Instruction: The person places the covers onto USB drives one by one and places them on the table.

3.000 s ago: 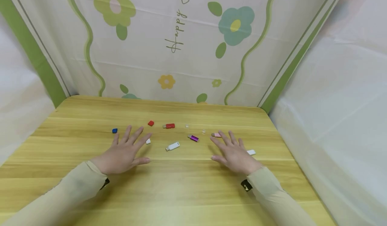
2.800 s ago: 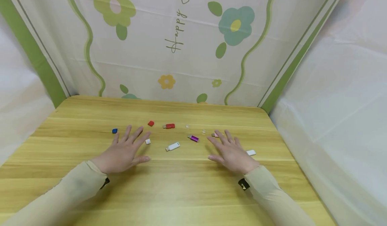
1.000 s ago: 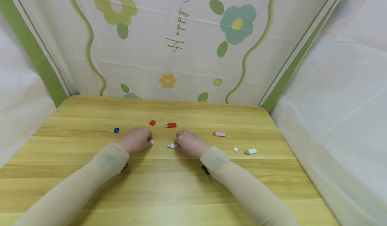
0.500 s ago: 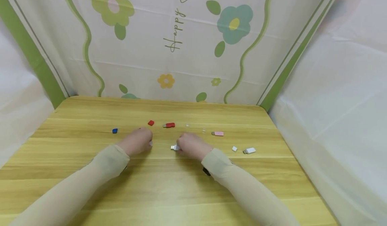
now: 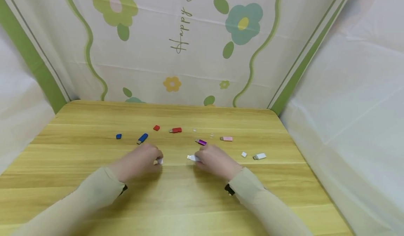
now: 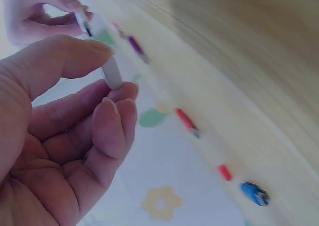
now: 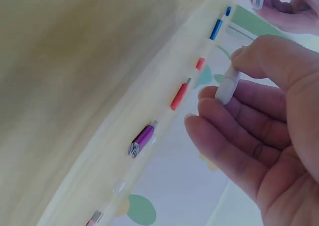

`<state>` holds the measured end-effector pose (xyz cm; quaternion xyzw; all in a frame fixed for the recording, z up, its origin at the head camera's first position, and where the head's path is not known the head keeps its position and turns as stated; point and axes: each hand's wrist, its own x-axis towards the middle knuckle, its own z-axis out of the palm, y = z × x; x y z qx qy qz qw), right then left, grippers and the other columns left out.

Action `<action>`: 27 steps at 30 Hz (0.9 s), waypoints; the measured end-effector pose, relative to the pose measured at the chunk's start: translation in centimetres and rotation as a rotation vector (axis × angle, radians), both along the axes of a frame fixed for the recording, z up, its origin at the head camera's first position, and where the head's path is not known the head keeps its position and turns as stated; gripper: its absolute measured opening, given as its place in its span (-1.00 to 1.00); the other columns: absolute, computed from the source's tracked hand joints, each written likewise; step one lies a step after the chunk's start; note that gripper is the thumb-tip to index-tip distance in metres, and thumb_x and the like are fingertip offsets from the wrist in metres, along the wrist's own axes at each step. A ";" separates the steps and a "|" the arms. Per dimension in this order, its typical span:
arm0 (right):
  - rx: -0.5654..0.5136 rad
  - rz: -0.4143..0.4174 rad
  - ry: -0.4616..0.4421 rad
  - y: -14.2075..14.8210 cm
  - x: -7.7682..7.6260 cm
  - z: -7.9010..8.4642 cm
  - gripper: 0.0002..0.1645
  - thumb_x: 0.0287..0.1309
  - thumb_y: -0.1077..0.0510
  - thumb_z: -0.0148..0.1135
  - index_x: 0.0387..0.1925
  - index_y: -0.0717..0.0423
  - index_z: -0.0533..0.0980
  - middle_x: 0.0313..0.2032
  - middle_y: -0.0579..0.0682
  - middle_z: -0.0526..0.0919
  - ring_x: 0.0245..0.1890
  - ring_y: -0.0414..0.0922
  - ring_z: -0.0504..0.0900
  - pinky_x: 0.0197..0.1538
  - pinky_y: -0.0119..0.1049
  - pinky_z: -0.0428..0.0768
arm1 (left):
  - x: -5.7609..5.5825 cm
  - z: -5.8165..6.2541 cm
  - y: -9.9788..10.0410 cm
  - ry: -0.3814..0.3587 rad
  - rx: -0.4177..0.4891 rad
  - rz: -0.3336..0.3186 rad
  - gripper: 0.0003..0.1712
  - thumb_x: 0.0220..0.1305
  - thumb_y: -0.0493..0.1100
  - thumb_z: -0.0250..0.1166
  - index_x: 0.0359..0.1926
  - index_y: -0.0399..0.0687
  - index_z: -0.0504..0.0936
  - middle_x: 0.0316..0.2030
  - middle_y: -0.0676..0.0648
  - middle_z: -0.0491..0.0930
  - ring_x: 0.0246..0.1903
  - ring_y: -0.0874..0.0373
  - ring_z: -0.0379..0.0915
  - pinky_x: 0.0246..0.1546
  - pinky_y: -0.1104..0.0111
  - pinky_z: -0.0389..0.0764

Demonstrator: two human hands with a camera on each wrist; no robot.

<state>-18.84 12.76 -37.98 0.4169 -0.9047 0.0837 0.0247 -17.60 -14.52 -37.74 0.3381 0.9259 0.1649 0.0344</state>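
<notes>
Over the middle of the wooden surface (image 5: 186,204), a white USB stick (image 5: 194,158) is pinched between the thumb and fingers of the right hand (image 5: 217,161), its metal plug pointing to 9 o'clock. Facing it on that side, the left hand (image 5: 139,161) grips a small white cap (image 5: 160,161) by thumb and fingertips. The hands are apart, with a gap between plug and cap.

I'll take the held stick as the centre of the dial, 12 pointing away from the person. A purple USB stick (image 5: 201,142) lies near at 1 o'clock, just past the right hand's knuckles. At 11 there's a red USB stick (image 5: 176,130), and at 10 a red cap (image 5: 156,127). Between 9 and 10 comes a blue USB stick (image 5: 143,137), close beyond the left hand, then a blue cap (image 5: 118,136) farther out. A small clear piece (image 5: 194,130) sits at 12, and a second clear piece (image 5: 212,135) between 1 and 2. A pink USB stick (image 5: 228,139) is at 2; toward 3 lie a loose white cap (image 5: 244,154) and, just beyond, another white stick (image 5: 260,156).

Beige sleeves (image 5: 94,190) cover both arms. At 12, behind everything, hangs a flower-printed curtain (image 5: 145,60) reading "Happy".
</notes>
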 end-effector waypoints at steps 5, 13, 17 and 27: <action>-0.062 0.055 0.074 1.4 2.2 0.4 -0.97 0.15 0.23 0.38 -0.36 0.11 0.65 -0.50 -0.16 0.55 -0.54 -0.33 0.39 -0.43 -0.60 0.42 | 2.7 1.5 0.7 0.126 0.046 -0.087 -0.84 0.07 -0.34 0.46 -0.49 -0.05 0.64 -0.53 0.17 0.50 -0.50 0.32 0.33 -0.42 0.43 0.50; -0.173 0.215 0.272 2.3 4.9 1.2 -0.79 0.02 0.26 0.47 -0.26 0.23 0.67 -0.43 -0.08 0.61 -0.48 -0.30 0.50 -0.33 -0.67 0.48 | 5.5 2.4 1.7 0.260 0.126 -0.145 -0.87 0.05 -0.33 0.47 -0.41 -0.08 0.68 -0.46 0.10 0.59 -0.44 0.26 0.47 -0.40 0.43 0.58; -0.181 0.238 0.311 2.3 5.9 1.5 -0.75 0.02 0.24 0.48 -0.22 0.22 0.67 -0.37 -0.08 0.62 -0.42 -0.28 0.55 -0.28 -0.65 0.52 | 6.4 2.7 2.0 0.325 0.148 -0.161 -0.84 0.01 -0.33 0.49 -0.41 -0.04 0.66 -0.46 0.12 0.58 -0.43 0.24 0.46 -0.41 0.45 0.58; -0.233 0.249 0.321 2.2 7.7 2.1 -0.71 0.01 0.25 0.49 -0.18 0.17 0.65 -0.29 -0.10 0.60 -0.34 -0.27 0.54 -0.22 -0.62 0.51 | 7.6 2.9 2.5 0.425 0.171 -0.209 -0.80 -0.02 -0.31 0.51 -0.39 -0.06 0.64 -0.40 0.08 0.59 -0.41 0.20 0.48 -0.41 0.46 0.58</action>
